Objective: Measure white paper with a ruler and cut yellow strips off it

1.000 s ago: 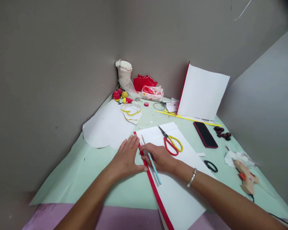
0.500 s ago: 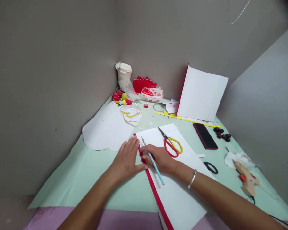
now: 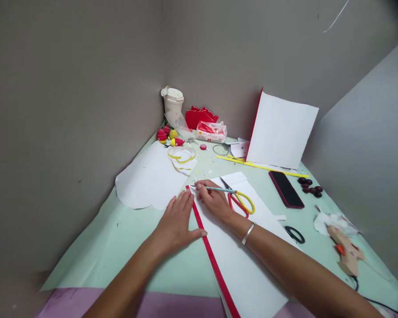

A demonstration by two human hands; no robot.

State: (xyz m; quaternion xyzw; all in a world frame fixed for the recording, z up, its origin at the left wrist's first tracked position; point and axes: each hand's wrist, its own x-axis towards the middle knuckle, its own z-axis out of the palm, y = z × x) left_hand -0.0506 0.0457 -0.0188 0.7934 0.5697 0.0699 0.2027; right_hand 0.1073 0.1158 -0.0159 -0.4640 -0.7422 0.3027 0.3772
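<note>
My right hand point(image 3: 212, 199) grips a light blue pencil point(image 3: 219, 189), its tip near the top left corner of a white sheet point(image 3: 248, 260). A red strip point(image 3: 215, 262) runs along that sheet's left edge. My left hand point(image 3: 176, 225) lies flat with fingers spread, its fingertips and thumb pressing on the red strip. Partly behind the right hand, scissors point(image 3: 241, 201) with one red and one yellow handle rest on the sheet.
A phone point(image 3: 286, 190), dark beads point(image 3: 310, 187), black-handled scissors point(image 3: 295, 234) and a glue gun point(image 3: 345, 254) lie to the right. Farther back are a white standing panel point(image 3: 280, 130), yellow strips point(image 3: 265, 166), a tissue pack point(image 3: 211, 132) and a white cup point(image 3: 173, 104). White paper point(image 3: 142, 176) lies left.
My right hand has moved up along the sheet to its top left corner, and the pencil has swung from steep to nearly level. My left hand stays on the red strip.
</note>
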